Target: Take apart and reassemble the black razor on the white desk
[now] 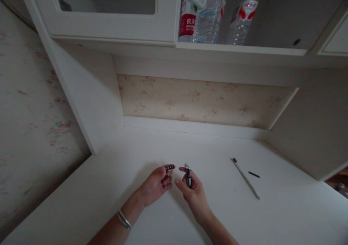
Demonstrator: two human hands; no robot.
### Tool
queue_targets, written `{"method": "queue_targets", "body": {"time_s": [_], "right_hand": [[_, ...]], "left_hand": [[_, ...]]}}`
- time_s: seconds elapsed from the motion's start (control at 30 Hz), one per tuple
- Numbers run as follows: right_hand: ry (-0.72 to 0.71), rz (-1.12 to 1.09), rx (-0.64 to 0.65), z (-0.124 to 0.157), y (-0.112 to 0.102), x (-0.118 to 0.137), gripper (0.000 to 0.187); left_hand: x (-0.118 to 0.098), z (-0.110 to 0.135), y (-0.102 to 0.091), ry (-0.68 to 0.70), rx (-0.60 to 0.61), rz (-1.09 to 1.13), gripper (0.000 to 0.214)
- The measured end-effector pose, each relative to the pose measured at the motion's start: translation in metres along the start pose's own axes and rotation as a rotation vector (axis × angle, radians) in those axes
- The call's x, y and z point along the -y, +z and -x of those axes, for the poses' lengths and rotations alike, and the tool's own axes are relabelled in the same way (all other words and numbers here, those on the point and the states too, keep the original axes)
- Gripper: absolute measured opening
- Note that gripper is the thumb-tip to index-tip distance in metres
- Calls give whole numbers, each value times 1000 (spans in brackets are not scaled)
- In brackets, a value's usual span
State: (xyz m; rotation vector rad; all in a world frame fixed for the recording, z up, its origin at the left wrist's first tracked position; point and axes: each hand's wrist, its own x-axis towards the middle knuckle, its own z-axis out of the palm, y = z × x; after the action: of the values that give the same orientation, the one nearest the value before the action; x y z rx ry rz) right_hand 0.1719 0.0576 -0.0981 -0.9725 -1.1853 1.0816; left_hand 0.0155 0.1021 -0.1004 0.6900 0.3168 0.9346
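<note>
Over the white desktop, my left hand [157, 185] pinches a small dark bar [170, 167] between thumb and fingertips. A row of light marks runs along the bar, but its exact kind is not clear. A short gap to the right, my right hand [196, 198] is closed around a small black-and-silver tool [189, 178]. The tool stands roughly upright, with a silver piece at its top jutting up and to the left. Fingers cover part of it, and its kind is too small to make out. The two held things are apart.
Right of my hands, a long pale stick [247, 179] with a dark end lies on the white desk [152, 143]. Beside it rests a short dark thin piece [254, 174]. An overhead shelf [244, 50] holds several plastic bottles [208, 22]. Side panels [87, 96] border the desk.
</note>
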Motion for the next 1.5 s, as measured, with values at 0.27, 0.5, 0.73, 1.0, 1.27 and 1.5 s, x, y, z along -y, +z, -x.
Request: {"method": "queue_targets", "body": {"time_s": [0.27, 0.5, 0.73, 1.0, 1.27, 1.5], "right_hand": [[-168, 312, 31, 2, -3, -2, 40], [-299, 394, 98, 0, -6, 8, 22], [-196, 270, 60, -4, -10, 9, 31], [268, -280, 123, -6, -12, 3, 43], [294, -294, 169, -5, -7, 7, 39], [312, -326, 168, -4, -4, 8, 41]], "left_hand": [[6, -1, -2, -119, -4, -30, 36], [8, -1, 4, -138, 7, -152, 38], [3, -2, 8, 27, 51, -585, 43], [1, 5, 18, 420, -109, -1100, 54], [1, 4, 15, 459, -149, -1007, 41], [2, 5, 15, 485, -127, -1141, 40]]}}
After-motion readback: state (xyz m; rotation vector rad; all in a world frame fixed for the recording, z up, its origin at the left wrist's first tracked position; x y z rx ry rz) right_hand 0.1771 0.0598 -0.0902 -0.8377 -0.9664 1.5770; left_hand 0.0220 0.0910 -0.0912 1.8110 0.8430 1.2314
